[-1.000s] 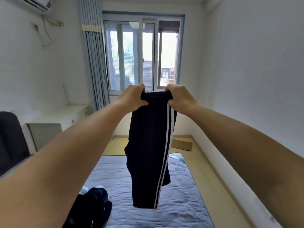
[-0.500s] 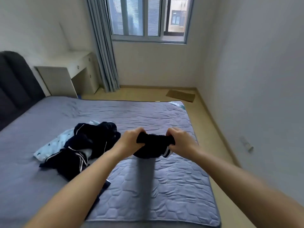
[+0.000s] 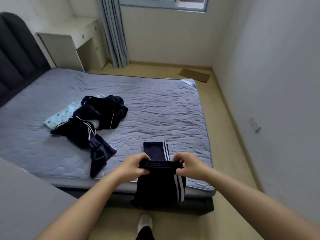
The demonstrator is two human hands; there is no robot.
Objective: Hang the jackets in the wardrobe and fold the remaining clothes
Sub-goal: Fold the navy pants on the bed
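Dark track pants (image 3: 159, 186) with white side stripes hang from both my hands over the near edge of the bed (image 3: 155, 108). My left hand (image 3: 134, 164) grips the left end of the waistband, my right hand (image 3: 189, 164) the right end. The leg ends lie flat on the mattress just beyond my hands. To the left on the bed lies a heap of dark clothes (image 3: 97, 122) with white piping, on top of a light blue patterned garment (image 3: 60, 115).
A dark padded headboard (image 3: 15, 54) stands at the far left, a white desk (image 3: 69, 44) and grey curtain (image 3: 114, 32) behind the bed. Flat cardboard (image 3: 194, 75) lies on the floor by the far wall. My foot (image 3: 145, 222) stands at the bed's foot.
The pants came down from chest height in front of the window to the bed edge. My view tilted down, and the leg ends now rest on the mattress.
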